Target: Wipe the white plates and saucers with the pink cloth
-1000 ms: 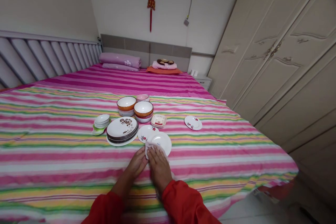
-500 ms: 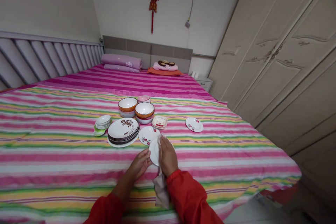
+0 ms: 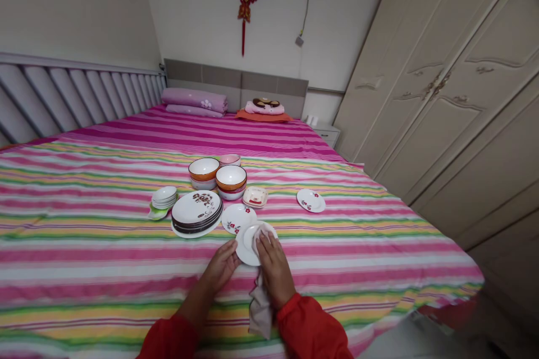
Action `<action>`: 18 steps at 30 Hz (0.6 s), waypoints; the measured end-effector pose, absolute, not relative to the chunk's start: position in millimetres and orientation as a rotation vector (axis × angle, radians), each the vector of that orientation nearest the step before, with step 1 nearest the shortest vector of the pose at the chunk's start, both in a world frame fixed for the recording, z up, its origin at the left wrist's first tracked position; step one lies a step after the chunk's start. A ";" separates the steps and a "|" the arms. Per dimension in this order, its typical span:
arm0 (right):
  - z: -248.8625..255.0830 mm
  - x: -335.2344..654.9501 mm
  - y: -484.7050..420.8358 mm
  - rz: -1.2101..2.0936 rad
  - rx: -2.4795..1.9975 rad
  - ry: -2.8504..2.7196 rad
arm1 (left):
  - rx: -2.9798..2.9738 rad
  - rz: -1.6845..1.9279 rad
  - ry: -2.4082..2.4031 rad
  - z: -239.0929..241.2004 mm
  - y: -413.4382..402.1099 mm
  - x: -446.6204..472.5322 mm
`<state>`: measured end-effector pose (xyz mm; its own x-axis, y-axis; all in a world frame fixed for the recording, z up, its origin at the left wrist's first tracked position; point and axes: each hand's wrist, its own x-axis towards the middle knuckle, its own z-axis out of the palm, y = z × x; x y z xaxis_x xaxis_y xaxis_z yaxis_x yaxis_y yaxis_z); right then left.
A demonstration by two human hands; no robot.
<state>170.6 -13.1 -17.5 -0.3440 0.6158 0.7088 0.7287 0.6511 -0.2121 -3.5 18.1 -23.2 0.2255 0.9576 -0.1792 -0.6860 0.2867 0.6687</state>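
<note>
1. Alright, on my feed a white round plate (image 3: 252,244) is up between both hands, tipped, right over the striped bed sheet (image 3: 337,275). I can't tell whether its lower rim touches down.
2. Left hand (image 3: 219,266): the fingers (image 3: 227,255) are clenched against the plate's left rim.
3. Right hand (image 3: 275,272): the fingers (image 3: 265,247) are closed on the plate's face, with a grey-pink cloth (image 3: 260,311) bunched beneath them and trailing down onto the sheet.
4. Just beside the plate, a small flower-patterned plate (image 3: 238,219) lies flat, and next to that sits a stack of floral dinner plates (image 3: 196,207).
5. Farther up, I see two stacks of orange-banded bowls (image 3: 204,173) (image 3: 231,182) and a small square dish (image 3: 255,197).
6. Off to the left, white saucers (image 3: 164,197) are stacked beside a green dish (image 3: 158,213); off to the right, a lone floral saucer (image 3: 310,200) lies apart.
</note>
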 end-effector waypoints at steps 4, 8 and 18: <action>-10.6 175.3 -8.3 -0.192 -0.933 -2.045 | 0.489 1.230 0.598 -24.8 20.0 -3.3; 5.8 173.3 -10.7 0.046 -0.936 -1.882 | 0.453 1.231 0.584 -26.1 20.8 -4.2; 35.2 170.7 6.8 1.021 -1.038 -0.798 | 0.441 1.300 0.576 -23.5 20.6 -2.4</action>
<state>170.7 6.8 35.2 0.3369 0.9396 0.0600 -0.2850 0.1625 -0.9446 -2.4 20.6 -23.5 0.1628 0.9754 -0.1483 -0.7649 0.2198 0.6055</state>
